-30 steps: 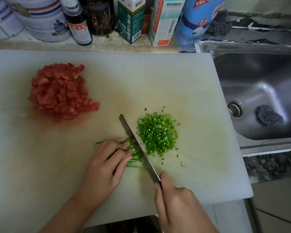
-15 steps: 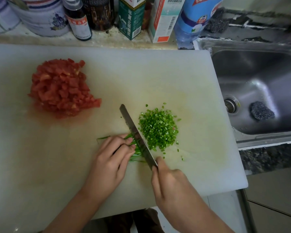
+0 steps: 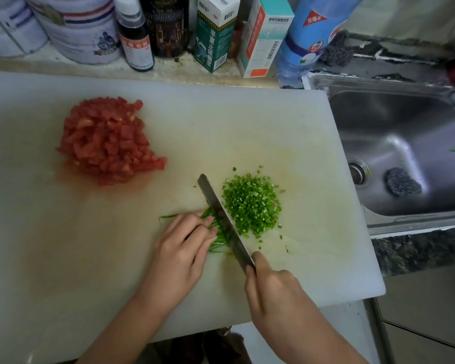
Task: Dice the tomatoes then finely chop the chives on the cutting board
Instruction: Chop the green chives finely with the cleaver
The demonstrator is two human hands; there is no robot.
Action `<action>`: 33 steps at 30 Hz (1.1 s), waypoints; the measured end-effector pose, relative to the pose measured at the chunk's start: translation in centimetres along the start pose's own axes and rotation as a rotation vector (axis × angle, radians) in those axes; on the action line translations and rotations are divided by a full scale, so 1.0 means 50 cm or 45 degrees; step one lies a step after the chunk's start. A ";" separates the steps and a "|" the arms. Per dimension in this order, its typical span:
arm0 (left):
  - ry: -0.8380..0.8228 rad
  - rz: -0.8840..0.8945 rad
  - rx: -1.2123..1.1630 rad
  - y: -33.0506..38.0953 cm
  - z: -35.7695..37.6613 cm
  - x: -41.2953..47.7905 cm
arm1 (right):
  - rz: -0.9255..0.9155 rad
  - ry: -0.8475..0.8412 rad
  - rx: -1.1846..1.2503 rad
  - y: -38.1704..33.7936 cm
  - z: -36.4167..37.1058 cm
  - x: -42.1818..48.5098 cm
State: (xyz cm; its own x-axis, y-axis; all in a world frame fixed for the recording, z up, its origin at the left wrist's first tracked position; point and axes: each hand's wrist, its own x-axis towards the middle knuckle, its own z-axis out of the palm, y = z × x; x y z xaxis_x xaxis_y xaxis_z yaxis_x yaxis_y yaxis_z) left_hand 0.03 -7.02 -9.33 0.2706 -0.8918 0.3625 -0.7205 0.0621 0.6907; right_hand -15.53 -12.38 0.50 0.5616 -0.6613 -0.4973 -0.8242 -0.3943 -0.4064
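Head view: a white cutting board (image 3: pixel 247 127) lies on the table (image 3: pixel 168 72), with a sink (image 3: pixel 405 127) to its right. A pile of diced tomatoes (image 3: pixel 108 140) sits on the far left part of the board. A pile of chopped chives (image 3: pixel 252 203) sits near the middle, a bit to the right. Just left of it lie the uncut chives (image 3: pixel 219 241), with their long stalks running left to right. The left hand (image 3: pixel 179 253) holds them down with curled fingers. The right hand (image 3: pixel 271 287) grips the knife (image 3: pixel 221 216) by its handle, which is hidden in the fist. The blade runs across the stalks, its tip pointing away and to the left. It seems to be down on the stalks, but that is hard to see.
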 end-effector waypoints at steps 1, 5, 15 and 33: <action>0.000 -0.001 0.004 -0.002 0.000 0.001 | -0.036 0.020 0.019 -0.001 0.000 0.009; 0.008 0.007 0.028 -0.001 0.006 0.000 | -0.085 0.043 0.045 0.004 0.007 0.014; 0.008 -0.040 -0.030 -0.003 0.005 -0.001 | -0.128 0.137 0.060 0.000 0.011 0.042; 0.011 0.020 0.071 -0.003 0.003 -0.004 | -0.033 0.186 0.308 0.018 0.026 0.023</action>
State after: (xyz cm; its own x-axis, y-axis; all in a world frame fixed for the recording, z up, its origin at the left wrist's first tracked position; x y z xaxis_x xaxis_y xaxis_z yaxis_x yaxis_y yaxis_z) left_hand -0.02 -6.94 -9.61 0.2646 -0.8869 0.3786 -0.7589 0.0507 0.6492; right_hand -15.52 -12.63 -1.44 0.5512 -0.7450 -0.3756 -0.7587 -0.2603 -0.5971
